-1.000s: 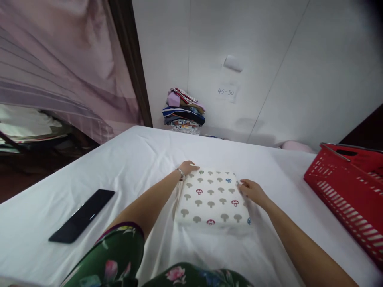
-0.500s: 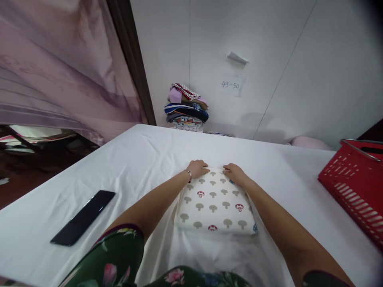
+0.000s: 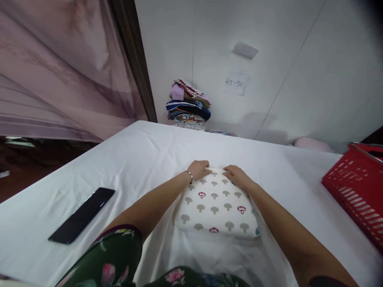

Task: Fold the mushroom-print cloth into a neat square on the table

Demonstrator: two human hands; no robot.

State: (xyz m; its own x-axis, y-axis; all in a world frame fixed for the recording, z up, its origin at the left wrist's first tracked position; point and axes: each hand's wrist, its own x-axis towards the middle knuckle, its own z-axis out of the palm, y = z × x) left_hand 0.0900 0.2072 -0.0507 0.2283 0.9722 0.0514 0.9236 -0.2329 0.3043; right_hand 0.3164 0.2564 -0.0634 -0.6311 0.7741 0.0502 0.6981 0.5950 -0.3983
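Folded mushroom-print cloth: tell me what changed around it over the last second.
The right hand moved from the right edge of the folded mushroom-print cloth to its far edge, close to the left hand. Both now rest flat there. The left hand hardly shifted. The cloth, the black phone, the red basket and the stack of clothes stayed put on the white sheet.

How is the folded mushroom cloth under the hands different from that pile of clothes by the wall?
The folded mushroom-print cloth is a single white piece with grey and red mushrooms; the pile of folded clothes stacks many pieces in mixed colours. The cloth lies near, on the white sheet, with the left hand and right hand on its far edge; the pile sits untouched against the wall. Both are folded fabric.
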